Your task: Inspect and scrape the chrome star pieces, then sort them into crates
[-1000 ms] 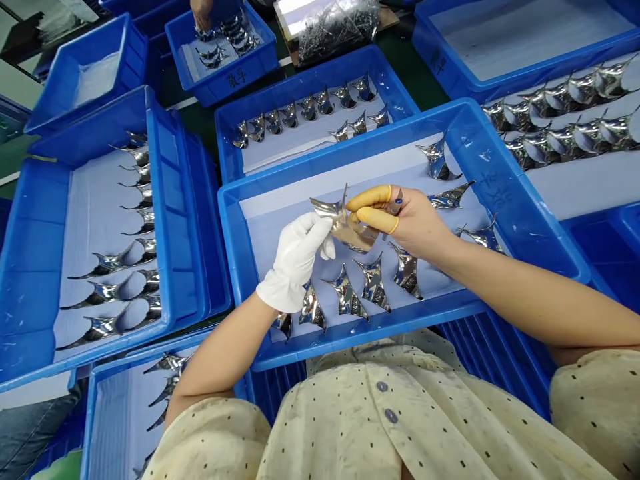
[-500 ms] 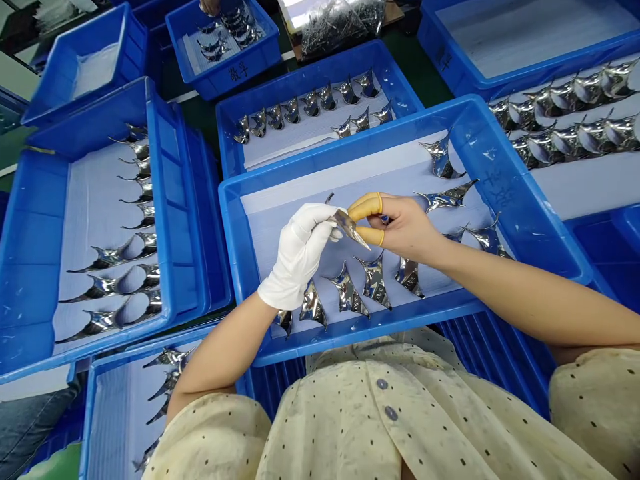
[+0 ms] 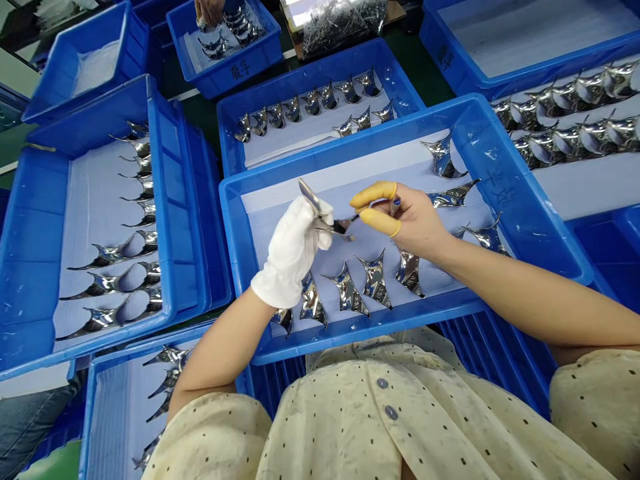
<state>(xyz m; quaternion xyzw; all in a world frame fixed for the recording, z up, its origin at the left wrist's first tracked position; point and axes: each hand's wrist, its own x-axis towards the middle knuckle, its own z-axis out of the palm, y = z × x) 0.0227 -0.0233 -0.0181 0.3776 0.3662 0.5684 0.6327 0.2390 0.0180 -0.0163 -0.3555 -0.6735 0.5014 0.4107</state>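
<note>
My left hand (image 3: 291,250), in a white glove, is closed on a shiny chrome winged part (image 3: 320,212) and holds it edge-on above the middle blue bin (image 3: 505,193). My right hand (image 3: 405,220) wears yellow finger cots on the thumb and forefinger. Its fingers are curled just right of the part's tip, and a small blue-tipped thing shows between them. Several more chrome parts (image 3: 373,280) lie in a row on the white liner of the bin, below both hands.
Blue bins of the same chrome parts surround the middle one: left (image 3: 165,200), behind (image 3: 310,107) and right (image 3: 560,140). Another person's hand (image 3: 207,10) reaches into a small far bin. A bag of small metal pieces (image 3: 345,17) lies at the back.
My left hand has turned the chrome part from flat to edge-on and drawn it slightly left. My right thumb and forefinger have come off the part and parted.
</note>
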